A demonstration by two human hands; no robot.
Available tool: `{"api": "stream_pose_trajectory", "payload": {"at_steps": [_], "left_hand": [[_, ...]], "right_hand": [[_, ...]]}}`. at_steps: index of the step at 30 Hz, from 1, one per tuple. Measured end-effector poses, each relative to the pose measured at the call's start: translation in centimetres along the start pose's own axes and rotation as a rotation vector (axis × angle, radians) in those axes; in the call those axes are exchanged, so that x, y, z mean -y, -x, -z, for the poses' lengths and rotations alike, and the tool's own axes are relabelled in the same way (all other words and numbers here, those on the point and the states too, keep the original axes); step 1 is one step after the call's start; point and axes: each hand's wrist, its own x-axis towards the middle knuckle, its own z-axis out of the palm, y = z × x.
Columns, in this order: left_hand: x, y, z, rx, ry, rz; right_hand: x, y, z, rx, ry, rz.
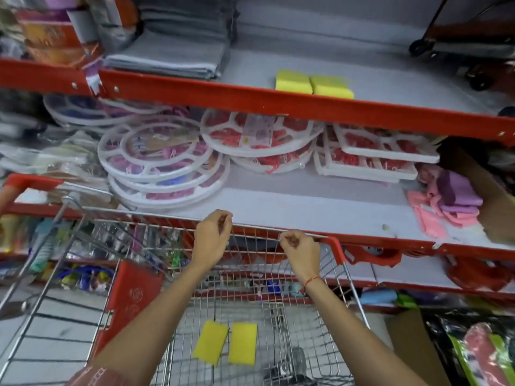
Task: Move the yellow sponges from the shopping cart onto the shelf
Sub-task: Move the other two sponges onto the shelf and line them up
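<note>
Head view: both hands, left [212,238] and right [299,253], hover empty with fingers loosely curled over the cart [335,247] rim; two sponges [226,342] lie below, long axes pointing away, left hand slightly nearer; two more sit on the shelf [314,84].

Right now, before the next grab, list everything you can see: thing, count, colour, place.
sponges on shelf: 2, yellow, side by side near the upper shelf's front edge
sponges in cart: 2, yellow, flat on the cart floor
shopping cart: 1, wire with red trim, against the shelving
shelves: red-edged, grey boards, several levels
folded cloths: stack, grey, upper shelf left
round hangers: stacks, white, middle shelf left and centre
rectangular hangers: stack, white with red clips, middle shelf right
cloths: pile, pink and purple, middle shelf far right
left hand: 1, empty, over the cart's far rim
right hand: 1, empty, red wrist thread, at the rim
</note>
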Motion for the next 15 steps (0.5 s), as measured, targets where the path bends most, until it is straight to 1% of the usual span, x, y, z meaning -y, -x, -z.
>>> {"api": "stream_pose_trajectory", "payload": {"at_steps": [6,9,12,14,15], "left_hand": [[5.6,5.0,-2.5,0.144,-0.101,0.263],[8.8,8.2,-3.9,0.252,-0.175,0.421],[11.3,10.6,-5.2,0.340,-0.151,0.608],[13.3,12.0,-6.1,0.398,-0.176,0.724],[14.3,12.7,-6.6,0.432,-0.202,0.765]], "right_hand": [[-4.6,2.4,-3.4,0.207,0.087,-0.211],[-7.6,4.1,-5.5,0.313,0.090,-0.339],[-9.9,5.2,-7.1,0.392,0.115,-0.483],[-11.8,5.7,-8.2,0.516,0.153,-0.578],[-12.8,6.1,-8.7,0.553,0.161,-0.618]]}}
